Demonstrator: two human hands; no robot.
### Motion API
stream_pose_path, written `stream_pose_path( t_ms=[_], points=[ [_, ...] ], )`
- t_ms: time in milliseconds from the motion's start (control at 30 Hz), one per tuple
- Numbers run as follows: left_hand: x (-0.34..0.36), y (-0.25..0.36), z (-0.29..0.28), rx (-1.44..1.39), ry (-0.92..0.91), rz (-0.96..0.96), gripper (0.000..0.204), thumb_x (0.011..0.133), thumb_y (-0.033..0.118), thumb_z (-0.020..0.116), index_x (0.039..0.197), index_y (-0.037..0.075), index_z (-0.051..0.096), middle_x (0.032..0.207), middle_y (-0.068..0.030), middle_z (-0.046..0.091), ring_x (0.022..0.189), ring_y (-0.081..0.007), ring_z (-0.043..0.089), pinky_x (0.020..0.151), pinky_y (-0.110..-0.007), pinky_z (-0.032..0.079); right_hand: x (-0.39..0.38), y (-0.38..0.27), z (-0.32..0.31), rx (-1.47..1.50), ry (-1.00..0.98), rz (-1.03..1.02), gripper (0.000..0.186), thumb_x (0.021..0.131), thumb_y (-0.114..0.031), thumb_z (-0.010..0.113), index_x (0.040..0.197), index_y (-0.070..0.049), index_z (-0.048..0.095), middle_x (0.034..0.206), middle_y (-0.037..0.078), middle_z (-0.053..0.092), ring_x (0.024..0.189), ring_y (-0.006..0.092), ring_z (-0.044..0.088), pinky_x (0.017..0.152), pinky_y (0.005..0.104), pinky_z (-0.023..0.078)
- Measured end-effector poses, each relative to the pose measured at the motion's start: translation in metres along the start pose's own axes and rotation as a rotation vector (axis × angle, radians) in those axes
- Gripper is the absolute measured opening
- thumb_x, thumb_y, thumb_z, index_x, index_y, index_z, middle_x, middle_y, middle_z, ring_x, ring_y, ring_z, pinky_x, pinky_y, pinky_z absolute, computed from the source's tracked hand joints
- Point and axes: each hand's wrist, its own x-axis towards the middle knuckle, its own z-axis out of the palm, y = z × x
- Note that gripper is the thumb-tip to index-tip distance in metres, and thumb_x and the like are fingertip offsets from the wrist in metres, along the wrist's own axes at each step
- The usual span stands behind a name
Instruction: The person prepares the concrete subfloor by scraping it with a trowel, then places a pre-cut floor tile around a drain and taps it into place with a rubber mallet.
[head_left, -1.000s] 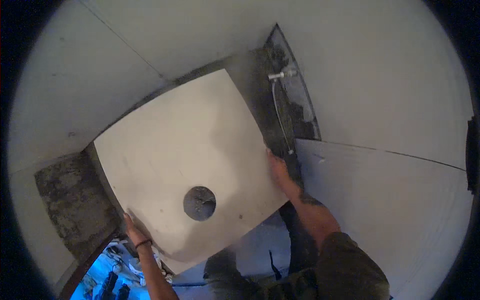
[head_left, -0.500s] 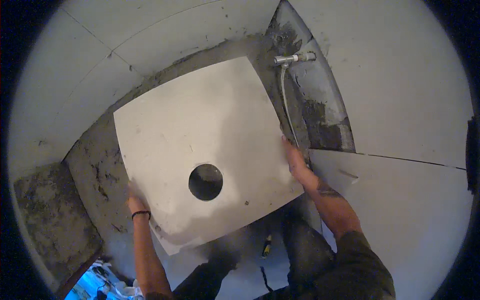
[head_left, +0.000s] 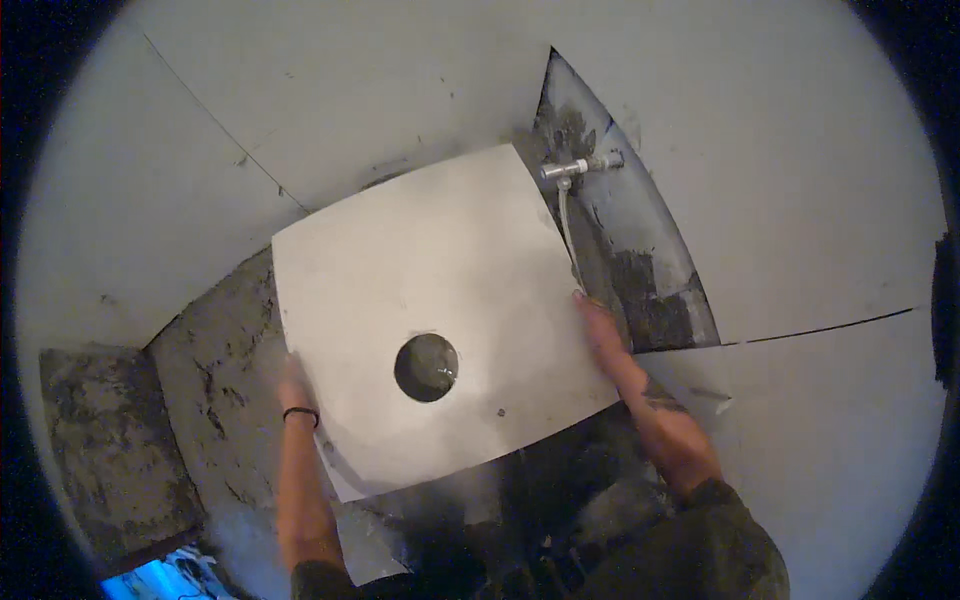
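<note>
A large square cream tile point(head_left: 430, 250) with a round cut-out hangs in front of me, slightly tilted to one side. My left hand point(head_left: 293, 380) grips its left edge, a dark band round the wrist. Opposite it, my right hand point(head_left: 602, 330) is closed on the right edge. The fingers of both hands are partly hidden behind the tile. Through the hole, a grey rough surface point(head_left: 430, 365) shows. Just beyond the tile's right edge is a metal valve point(head_left: 565, 170) with a pale flexible hose point(head_left: 565, 220) running down from it.
Pale tiled walls point(head_left: 800, 200) rise at the back and right. A bare dark patch point(head_left: 650, 270) surrounds the valve. Rough grey mortar point(head_left: 215, 360) covers the surface at the left, beside a dark block-like ledge point(head_left: 115, 450). A blue bag-like thing point(head_left: 165, 580) lies at the lower left.
Both hands have carried the tile a little to the right, closer to the back wall. The view has tilted up, and the yellow-and-black tool near my legs no longer shows.
</note>
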Motion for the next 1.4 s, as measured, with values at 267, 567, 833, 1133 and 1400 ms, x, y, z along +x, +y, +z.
stream_pose_path(
  t_ms=[267, 567, 833, 1133, 1400],
  points=[
    [-0.062, 0.040, 0.098, 0.258, 0.012, -0.242, 0.068, 0.092, 0.052, 0.051, 0.127, -0.006, 0.052, 0.126, -0.0127, 0.057, 0.112, -0.0225, 0.054, 0.097, -0.034, 0.042, 0.003, -0.012, -0.036, -0.084, 0.137, 0.031, 0.073, 0.082, -0.053, 0.061, 0.130, 0.001, 0.051, 0.134, 0.014, 0.051, 0.122, 0.0267, 0.046, 0.105, 0.0355, 0.033],
    [-0.024, 0.011, 0.065, 0.427, 0.054, -0.089, 0.079, 0.087, 0.064, 0.046, 0.118, -0.008, 0.058, 0.112, -0.0167, 0.065, 0.098, -0.0243, 0.064, 0.085, -0.035, 0.049, 0.029, 0.009, -0.022, 0.307, 0.026, -0.081, 0.077, 0.078, -0.043, 0.070, 0.136, 0.000, 0.044, 0.140, 0.012, 0.045, 0.130, 0.0269, 0.038, 0.111, 0.0356, 0.024],
    [-0.039, 0.019, 0.093, 0.429, -0.059, -0.171, 0.076, 0.092, 0.054, 0.048, 0.125, -0.015, 0.049, 0.123, -0.0211, 0.058, 0.110, -0.0263, 0.057, 0.095, -0.034, 0.044, 0.029, -0.003, -0.020, 0.051, 0.254, -0.054, 0.073, 0.082, -0.046, 0.065, 0.131, 0.005, 0.048, 0.139, 0.014, 0.045, 0.127, 0.0268, 0.041, 0.109, 0.0366, 0.026],
    [0.007, -0.027, 0.066, 0.162, 0.027, -0.157, 0.070, 0.092, 0.052, 0.050, 0.120, -0.012, 0.055, 0.113, -0.0170, 0.064, 0.098, -0.0253, 0.062, 0.088, -0.036, 0.048, 0.062, 0.009, -0.016, -0.025, 0.292, 0.150, 0.078, 0.075, -0.054, 0.070, 0.124, 0.006, 0.055, 0.125, 0.015, 0.058, 0.114, 0.0267, 0.052, 0.100, 0.0344, 0.037],
    [-0.015, -0.026, 0.140, 0.656, 0.124, -0.124, 0.076, 0.088, 0.059, 0.048, 0.110, -0.012, 0.060, 0.105, -0.0212, 0.066, 0.095, -0.0273, 0.062, 0.083, -0.039, 0.048, 0.112, 0.061, -0.079, -0.175, 0.353, 0.024, 0.079, 0.074, -0.056, 0.071, 0.120, 0.008, 0.058, 0.118, 0.017, 0.060, 0.109, 0.0257, 0.053, 0.098, 0.0344, 0.039]
  ],
)
